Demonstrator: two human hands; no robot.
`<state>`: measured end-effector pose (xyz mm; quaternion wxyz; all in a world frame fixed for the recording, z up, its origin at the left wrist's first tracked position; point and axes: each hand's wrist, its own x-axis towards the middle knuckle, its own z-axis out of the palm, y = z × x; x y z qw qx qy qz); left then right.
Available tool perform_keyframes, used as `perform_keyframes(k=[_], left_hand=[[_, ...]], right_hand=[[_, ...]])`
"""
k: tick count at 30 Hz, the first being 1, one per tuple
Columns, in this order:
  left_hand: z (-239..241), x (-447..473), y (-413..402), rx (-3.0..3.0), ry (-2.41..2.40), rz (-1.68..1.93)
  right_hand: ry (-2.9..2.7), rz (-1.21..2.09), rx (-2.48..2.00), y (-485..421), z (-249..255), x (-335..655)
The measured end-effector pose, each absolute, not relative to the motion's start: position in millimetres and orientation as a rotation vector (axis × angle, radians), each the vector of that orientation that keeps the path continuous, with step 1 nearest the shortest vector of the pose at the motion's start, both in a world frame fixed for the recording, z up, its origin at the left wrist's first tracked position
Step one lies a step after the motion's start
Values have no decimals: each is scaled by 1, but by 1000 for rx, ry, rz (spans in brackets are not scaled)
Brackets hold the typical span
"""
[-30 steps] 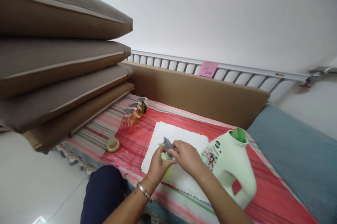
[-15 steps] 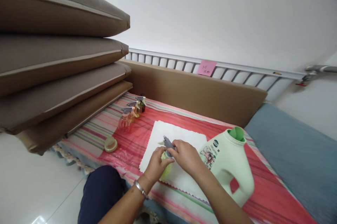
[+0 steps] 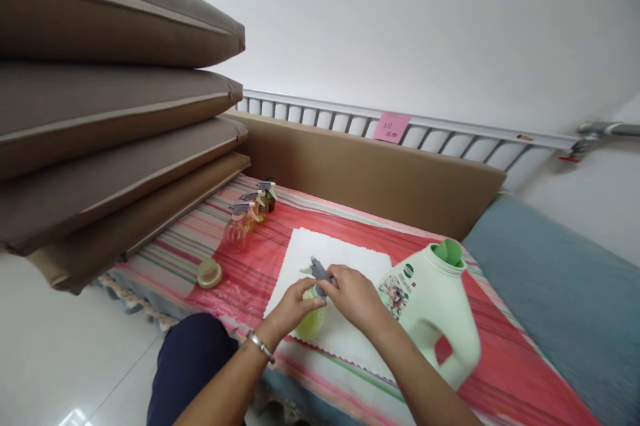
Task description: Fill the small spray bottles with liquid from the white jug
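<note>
A small spray bottle with yellow-green contents stands on a white scallop-edged sheet. My left hand grips it around the neck, thumb toward the front. Closed on its grey trigger head, my right hand comes in from the right. The nozzle end points up and left, and a pale green trigger shows beside it. Just right of my right forearm is a large light-green jug, its mouth uncapped and a darker green inside showing. Part of the bottle's neck is hidden by my fingers.
Several spray bottles stand in a row at the back left. A round yellowish lid lies nearer the front edge. Stacked cushions rise at left; a brown panel and radiator line the back. Blue fabric covers the right.
My left hand has shifted slightly left and down on the bottle, so more of its yellow-green body shows. My right hand stays on the trigger head.
</note>
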<state>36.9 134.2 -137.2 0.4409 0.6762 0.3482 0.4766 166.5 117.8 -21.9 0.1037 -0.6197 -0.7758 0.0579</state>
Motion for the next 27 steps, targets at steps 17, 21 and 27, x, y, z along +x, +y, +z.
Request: perform_keyframes(k=[17, 21, 27], left_hand=[[-154, 40, 124, 1720, 1030, 1271], [-161, 41, 119, 1727, 1154, 1257], [-159, 41, 122, 1763, 1138, 1256]], right_hand=[[-2009, 621, -1475, 109, -65, 172], [-1898, 621, -1501, 113, -80, 168], [-1808, 664, -1444, 114, -87, 167]])
